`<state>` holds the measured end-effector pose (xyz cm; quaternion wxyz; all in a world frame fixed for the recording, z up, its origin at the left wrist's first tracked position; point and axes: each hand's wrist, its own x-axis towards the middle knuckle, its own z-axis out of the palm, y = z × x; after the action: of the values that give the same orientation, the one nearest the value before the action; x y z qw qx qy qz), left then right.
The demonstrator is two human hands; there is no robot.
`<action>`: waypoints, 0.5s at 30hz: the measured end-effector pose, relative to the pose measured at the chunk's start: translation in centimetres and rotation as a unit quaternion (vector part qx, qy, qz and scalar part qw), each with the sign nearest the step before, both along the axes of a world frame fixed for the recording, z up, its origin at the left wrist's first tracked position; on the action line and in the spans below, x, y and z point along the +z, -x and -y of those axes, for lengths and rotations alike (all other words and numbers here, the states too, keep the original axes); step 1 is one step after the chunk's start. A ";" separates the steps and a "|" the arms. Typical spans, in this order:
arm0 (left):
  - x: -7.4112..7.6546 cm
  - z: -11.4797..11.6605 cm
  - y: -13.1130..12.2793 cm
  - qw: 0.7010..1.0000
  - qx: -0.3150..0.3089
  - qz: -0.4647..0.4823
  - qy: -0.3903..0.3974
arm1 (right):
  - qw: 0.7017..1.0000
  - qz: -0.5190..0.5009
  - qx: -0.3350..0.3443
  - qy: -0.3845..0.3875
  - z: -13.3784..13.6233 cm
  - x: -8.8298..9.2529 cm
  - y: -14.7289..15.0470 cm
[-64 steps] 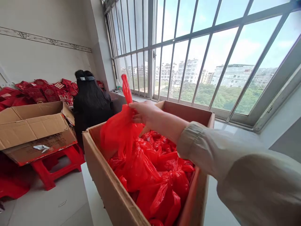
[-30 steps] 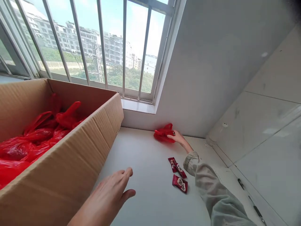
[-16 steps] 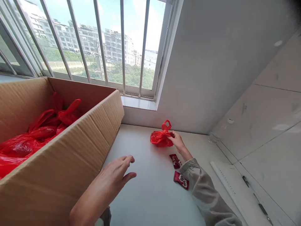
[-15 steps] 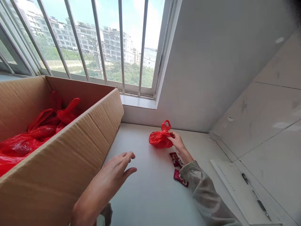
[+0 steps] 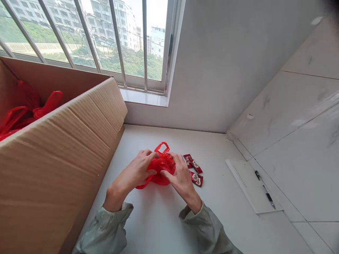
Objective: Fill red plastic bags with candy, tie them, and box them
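A red plastic bag (image 5: 160,179) sits on the white tabletop between my two hands, one handle loop standing up at its far side. My left hand (image 5: 141,166) grips its left side, fingertips over the top and thumb toward the middle. On the other side my right hand (image 5: 180,175) holds the bag with fingers and thumb curved round it. Just right of that hand lie three small dark red packets with pale printing, two overlapping (image 5: 192,163) and one nearer packet (image 5: 196,178).
A large cardboard box (image 5: 79,141) with red plastic bags (image 5: 47,106) inside stands at the left. Paper sheets (image 5: 246,183) with two pens (image 5: 269,197) lie at the right by the tiled wall. A barred window (image 5: 119,42) is behind.
The bag has come nearer to me, away from the back wall. My left hand, empty and apart before, now grips it together with my right hand. The view has shifted.
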<state>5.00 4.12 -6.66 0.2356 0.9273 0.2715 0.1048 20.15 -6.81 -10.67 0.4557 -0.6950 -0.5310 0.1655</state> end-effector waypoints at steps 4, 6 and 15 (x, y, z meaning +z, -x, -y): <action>-1.1 0.1 -0.5 1.000 0.002 -0.004 -0.017 | 0.991 0.125 0.056 0.001 -1.3 0.4 0.7; -1.7 0.1 -0.6 1.000 0.013 -0.004 -0.025 | 0.984 0.163 0.070 0.020 -1.9 0.0 1.2; -2.1 -1.2 0.8 0.998 0.053 -0.017 0.002 | 0.988 0.143 0.017 0.052 -1.4 0.0 -2.8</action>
<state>4.19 5.34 -8.71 0.2272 0.9126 0.3247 0.1009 22.97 -5.39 -10.66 0.3353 -0.7252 -0.5930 0.1001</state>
